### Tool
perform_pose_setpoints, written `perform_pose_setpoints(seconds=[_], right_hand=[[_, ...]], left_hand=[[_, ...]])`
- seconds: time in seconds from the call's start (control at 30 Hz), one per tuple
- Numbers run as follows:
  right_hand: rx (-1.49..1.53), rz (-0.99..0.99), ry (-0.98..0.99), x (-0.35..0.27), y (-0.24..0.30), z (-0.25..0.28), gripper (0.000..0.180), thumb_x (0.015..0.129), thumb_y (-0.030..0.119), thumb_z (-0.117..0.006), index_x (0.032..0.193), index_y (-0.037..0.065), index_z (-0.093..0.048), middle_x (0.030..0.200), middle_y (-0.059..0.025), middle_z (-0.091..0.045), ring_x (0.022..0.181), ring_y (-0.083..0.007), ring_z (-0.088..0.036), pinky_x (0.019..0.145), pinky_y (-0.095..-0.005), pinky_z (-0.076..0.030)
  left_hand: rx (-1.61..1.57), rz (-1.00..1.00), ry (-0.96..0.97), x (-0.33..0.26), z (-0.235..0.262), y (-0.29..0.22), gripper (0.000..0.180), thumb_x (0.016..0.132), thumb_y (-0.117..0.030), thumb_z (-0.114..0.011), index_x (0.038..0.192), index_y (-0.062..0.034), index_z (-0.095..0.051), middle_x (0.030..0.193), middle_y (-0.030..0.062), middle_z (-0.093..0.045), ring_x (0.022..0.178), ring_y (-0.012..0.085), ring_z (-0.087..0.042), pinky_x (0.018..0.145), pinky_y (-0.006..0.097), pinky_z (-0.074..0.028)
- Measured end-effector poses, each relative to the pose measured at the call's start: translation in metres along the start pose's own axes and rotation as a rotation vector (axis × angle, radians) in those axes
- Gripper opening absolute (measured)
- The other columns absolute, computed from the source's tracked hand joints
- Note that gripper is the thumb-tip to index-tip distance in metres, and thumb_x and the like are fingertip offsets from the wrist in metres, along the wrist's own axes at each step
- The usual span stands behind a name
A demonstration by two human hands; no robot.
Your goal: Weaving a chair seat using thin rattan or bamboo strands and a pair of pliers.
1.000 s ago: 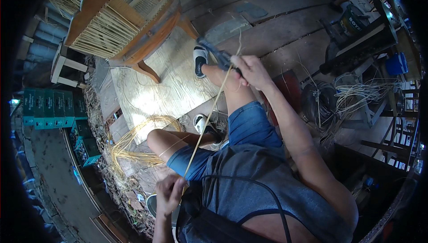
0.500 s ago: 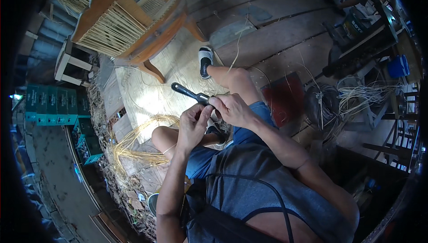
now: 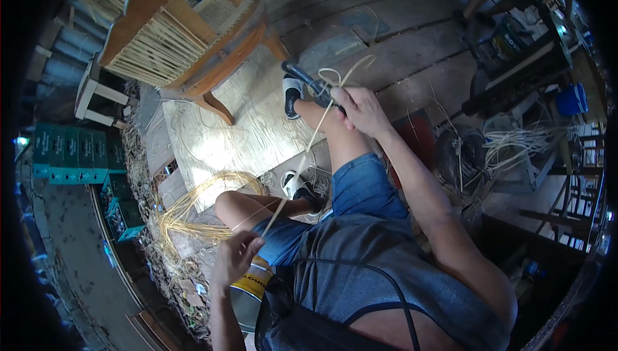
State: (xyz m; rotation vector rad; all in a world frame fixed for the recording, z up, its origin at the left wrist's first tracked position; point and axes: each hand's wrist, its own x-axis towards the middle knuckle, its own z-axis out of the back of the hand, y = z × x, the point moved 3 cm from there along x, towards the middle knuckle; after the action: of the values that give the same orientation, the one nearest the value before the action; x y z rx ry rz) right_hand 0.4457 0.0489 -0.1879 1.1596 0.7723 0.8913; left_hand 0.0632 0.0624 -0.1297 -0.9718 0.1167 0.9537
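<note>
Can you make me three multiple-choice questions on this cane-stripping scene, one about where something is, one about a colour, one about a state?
1. Where is the right hand?
A. Out over the straightened leg, near the white shoe
B. Resting on the wooden chair
C. Inside the can

2. What colour are the stacked crates at the left edge?
A. Red
B. Green
C. White

3. How does the cane strip run between the hands?
A. Coiled in a heap
B. Snapped in two
C. Stretched in a straight line

Answers:
1. A, the hand holds a dark tool just past the knee, by the shoe.
2. B, the crates show teal-green.
3. C, the strip runs straight from the left hand up to the right hand.
</note>
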Motion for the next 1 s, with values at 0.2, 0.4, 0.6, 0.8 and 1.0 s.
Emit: perform_pose_setpoints(seconds=[0.2,0.4,0.6,0.8,1.0], right_hand=[[-0.079,0.211,0.123,-0.049,0.034,-0.059,0.043,0.097,0.032,-0.049,0.072,-0.001,-0.060,0.053,-0.0101,-0.058,0.051,-0.0195,-0.061,0.050,-0.0340,-0.045],[-0.013,0.029,0.224,-0.063,0.013,-0.066,0.039,0.096,0.028,-0.051,0.074,-0.003,-0.059,0.056,-0.0151,-0.057,0.051,-0.0271,-0.060,0.051,-0.0374,-0.044],[0.114,0.128,0.141,-0.023,-0.018,-0.038,0.044,0.097,0.036,-0.048,0.075,-0.001,-0.060,0.055,-0.0038,-0.054,0.041,-0.0108,-0.051,0.038,-0.0283,-0.039],[0.228,-0.096,0.153,0.004,-0.012,-0.002,0.044,0.096,0.039,-0.051,0.074,0.002,-0.060,0.058,0.0001,-0.053,0.040,-0.0051,-0.045,0.035,-0.0222,-0.034],[0.024,0.044,0.066,0.008,-0.002,-0.002,0.042,0.097,0.037,-0.049,0.076,0.002,-0.059,0.059,-0.0030,-0.055,0.045,-0.0094,-0.049,0.044,-0.0260,-0.040]], left_hand=[[-0.284,-0.282,-0.102,0.107,-0.027,-0.093,0.035,0.091,-0.026,-0.063,0.106,0.0048,-0.058,0.086,0.0126,-0.065,0.075,0.0177,-0.061,0.067,0.030,-0.048],[-0.481,-0.272,-0.067,0.116,-0.044,-0.084,0.023,0.095,-0.016,-0.057,0.080,0.0005,-0.062,0.061,-0.0047,-0.049,0.056,0.0028,-0.040,0.050,0.020,-0.032],[-0.411,-0.307,-0.222,0.090,-0.047,-0.073,0.024,0.094,-0.014,-0.057,0.077,0.0021,-0.061,0.061,-0.0018,-0.049,0.058,0.0040,-0.041,0.051,0.022,-0.033],[-0.417,-0.057,-0.161,0.003,-0.019,-0.037,0.019,0.091,-0.011,-0.060,0.076,0.0015,-0.062,0.058,-0.0002,-0.052,0.053,0.0054,-0.045,0.048,0.022,-0.035],[0.093,-0.065,0.063,0.002,0.006,-0.001,0.038,0.088,-0.034,-0.066,0.093,0.0032,-0.068,0.075,0.0122,-0.068,0.062,0.0152,-0.060,0.058,0.031,-0.048]])
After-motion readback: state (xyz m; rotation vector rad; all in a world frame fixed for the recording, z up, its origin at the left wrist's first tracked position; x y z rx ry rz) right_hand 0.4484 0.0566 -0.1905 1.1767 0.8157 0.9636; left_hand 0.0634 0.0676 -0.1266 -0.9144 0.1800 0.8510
